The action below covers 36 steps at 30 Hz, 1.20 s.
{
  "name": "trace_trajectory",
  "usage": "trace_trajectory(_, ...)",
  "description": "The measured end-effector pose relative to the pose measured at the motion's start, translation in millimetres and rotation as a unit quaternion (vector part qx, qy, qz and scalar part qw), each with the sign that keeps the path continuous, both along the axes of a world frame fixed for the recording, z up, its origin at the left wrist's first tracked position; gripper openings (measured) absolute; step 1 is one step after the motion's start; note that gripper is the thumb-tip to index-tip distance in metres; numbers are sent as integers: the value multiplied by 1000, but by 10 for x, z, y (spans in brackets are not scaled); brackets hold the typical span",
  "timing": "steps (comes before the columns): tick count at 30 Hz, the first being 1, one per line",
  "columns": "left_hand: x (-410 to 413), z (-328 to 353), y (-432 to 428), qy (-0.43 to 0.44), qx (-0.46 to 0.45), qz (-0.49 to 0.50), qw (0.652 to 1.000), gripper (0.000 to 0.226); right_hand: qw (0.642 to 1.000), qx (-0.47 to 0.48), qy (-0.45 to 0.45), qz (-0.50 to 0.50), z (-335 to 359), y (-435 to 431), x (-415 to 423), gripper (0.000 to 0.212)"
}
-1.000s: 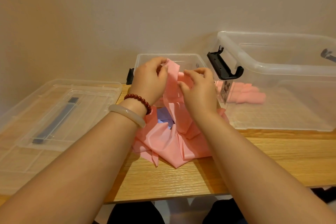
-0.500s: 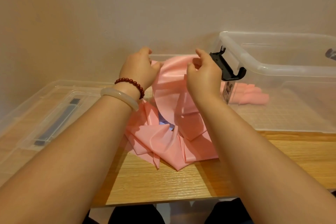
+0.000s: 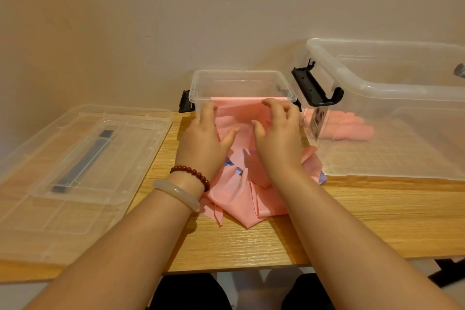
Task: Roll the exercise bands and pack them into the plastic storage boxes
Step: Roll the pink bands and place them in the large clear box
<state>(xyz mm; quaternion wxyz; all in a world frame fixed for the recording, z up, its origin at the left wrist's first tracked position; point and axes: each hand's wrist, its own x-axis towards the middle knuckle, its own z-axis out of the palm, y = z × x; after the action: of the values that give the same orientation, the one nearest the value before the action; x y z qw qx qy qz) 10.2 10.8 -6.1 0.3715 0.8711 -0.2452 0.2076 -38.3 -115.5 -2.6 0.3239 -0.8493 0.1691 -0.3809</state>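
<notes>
A wide pink exercise band [image 3: 241, 191] lies crumpled on the wooden table, and its upper part is spread flat against the near wall of the small clear storage box [image 3: 241, 75]. My left hand [image 3: 203, 141] and my right hand [image 3: 276, 141] lie side by side on that spread part. Their fingertips touch the band's straight top edge just under the box rim, and both thumbs point inward over the band. Bits of a purple band [image 3: 227, 161] show under the pink one. Several rolled pink bands [image 3: 347, 128] lie inside the large clear box [image 3: 377, 88] at the right.
A clear box lid [image 3: 75, 158] with a dark handle lies flat at the left, partly over the table edge. The large box's black latch [image 3: 314, 88] sticks out toward the small box. Bare wood [image 3: 377, 216] runs along the table's front right. A wall stands close behind.
Both hands have come down from holding the band's top edge raised and stretched. The band now lies flat against the small box, whose open top has come into view.
</notes>
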Motion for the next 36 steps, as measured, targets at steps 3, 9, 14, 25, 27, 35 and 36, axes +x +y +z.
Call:
trace_trajectory(3,-40,-4,-15,55,-36,-12,998,54,999,29,12,-12,10,7,-8,34)
trace_trajectory(9,-23,46,-21,29,-62,-62,996,48,994,39,92,-34,-49,-1,-24,28)
trace_trajectory(14,67,118,-37,-7,-79,-63,995,29,995,63,72,-30,-32,8,-43,25)
trace_trajectory(25,74,155,21,5,-87,-116,989,42,996,93,-4,-12,8,6,47,10)
trace_trajectory(27,109,238,66,-37,-101,-84,991,36,995,71,-72,6,99,27,27,13)
trace_trajectory(35,477,812,-16,-25,-13,15,1000,47,995,78,-64,16,744,-34,210,40)
trace_trajectory(36,510,817,-41,-5,28,18,999,51,997,75,-20,15,758,-50,228,43)
